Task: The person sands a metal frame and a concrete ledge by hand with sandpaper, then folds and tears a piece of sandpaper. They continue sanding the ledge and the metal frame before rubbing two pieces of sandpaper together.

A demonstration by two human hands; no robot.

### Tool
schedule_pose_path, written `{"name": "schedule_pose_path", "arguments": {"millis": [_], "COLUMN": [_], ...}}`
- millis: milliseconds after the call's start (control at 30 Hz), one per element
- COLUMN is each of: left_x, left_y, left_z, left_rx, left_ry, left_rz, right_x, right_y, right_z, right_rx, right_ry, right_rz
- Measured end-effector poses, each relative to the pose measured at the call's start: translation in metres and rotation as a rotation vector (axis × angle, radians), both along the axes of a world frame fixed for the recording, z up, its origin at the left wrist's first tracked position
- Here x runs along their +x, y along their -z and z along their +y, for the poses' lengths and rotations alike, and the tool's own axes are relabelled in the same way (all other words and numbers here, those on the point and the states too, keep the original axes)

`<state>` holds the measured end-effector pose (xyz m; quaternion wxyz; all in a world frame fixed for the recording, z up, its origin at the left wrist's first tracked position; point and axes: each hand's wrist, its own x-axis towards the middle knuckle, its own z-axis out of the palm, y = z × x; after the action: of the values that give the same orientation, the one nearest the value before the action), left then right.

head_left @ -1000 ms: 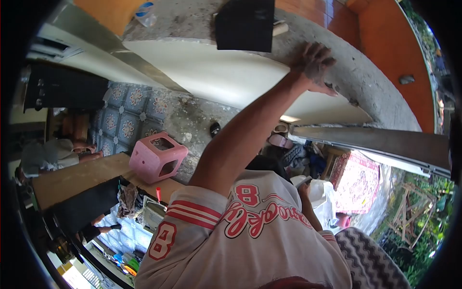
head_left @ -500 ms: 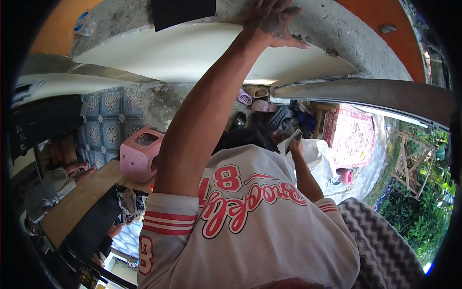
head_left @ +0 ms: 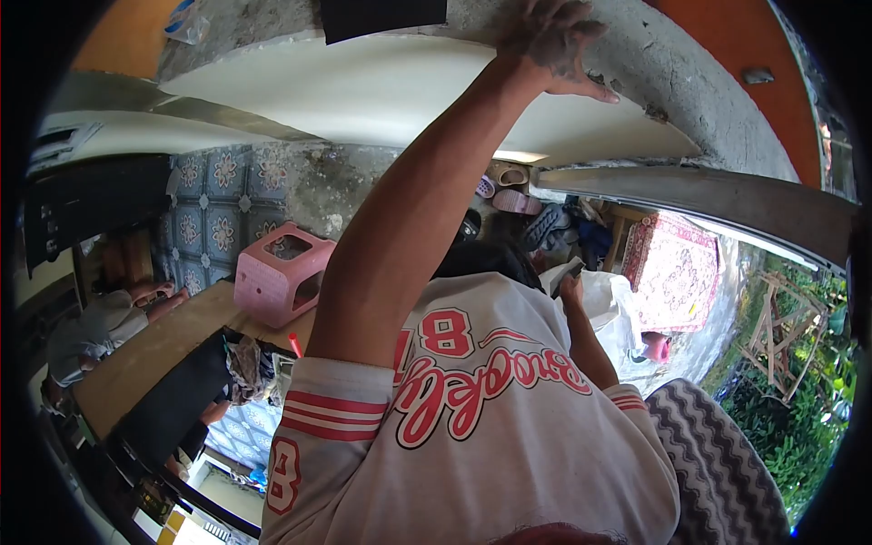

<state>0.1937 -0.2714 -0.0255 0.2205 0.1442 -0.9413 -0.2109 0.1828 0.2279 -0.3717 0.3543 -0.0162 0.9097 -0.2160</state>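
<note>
My left arm reaches up to the top of the view, where my left hand [head_left: 556, 45], smeared grey, rests with spread fingers against or just over the rough concrete edge [head_left: 668, 68]. Nothing shows in its grip, though its far side is hidden. A dark flat piece [head_left: 383, 18] lies to its left. Lower down, near a white plastic bag [head_left: 601, 313], my right hand [head_left: 572, 289] is closed on a small flat grey object [head_left: 561, 272], too small to identify. My white shirt [head_left: 527, 445] with red lettering fills the bottom middle.
A pink plastic stool [head_left: 263, 286] stands by a brown tabletop [head_left: 154, 350]. Two other people partly show at left: grey-clothed legs [head_left: 104, 331] and an arm [head_left: 213, 411]. Footwear [head_left: 516, 202] lies beyond me, a red patterned rug [head_left: 672, 272] at right, near a wooden frame [head_left: 777, 331].
The whole view has shifted, so most things appear slightly farther right. My left hand stays at the concrete edge with fingers spread; my right hand still holds the flat object.
</note>
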Motion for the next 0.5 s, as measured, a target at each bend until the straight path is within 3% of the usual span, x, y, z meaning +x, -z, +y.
{"name": "schedule_pose_path", "arguments": {"millis": [233,267,367,467,500], "left_x": [0.001,-0.011,-0.013,-0.008,-0.007], "left_y": [-0.003,0.028,0.029,0.021,0.018], "left_z": [-0.001,0.003,0.003,0.002,0.003], "left_rx": [0.04,-0.213,-0.213,-0.233,-0.239], "left_ry": [0.007,-0.121,-0.118,-0.11,-0.103], "left_rz": [-0.03,-0.004,0.002,-0.052,-0.087], "right_x": [-0.011,-0.012,-0.017,-0.002,-0.002], "right_y": [0.016,0.023,0.039,-0.016,-0.011], "right_z": [0.003,0.007,0.017,-0.014,-0.011], "right_rx": [-0.047,-0.072,-0.121,0.022,0.027], "right_ry": [-0.002,0.003,0.002,0.003,-0.032], "right_rz": [-0.056,-0.053,-0.001,-0.063,-0.039]}}
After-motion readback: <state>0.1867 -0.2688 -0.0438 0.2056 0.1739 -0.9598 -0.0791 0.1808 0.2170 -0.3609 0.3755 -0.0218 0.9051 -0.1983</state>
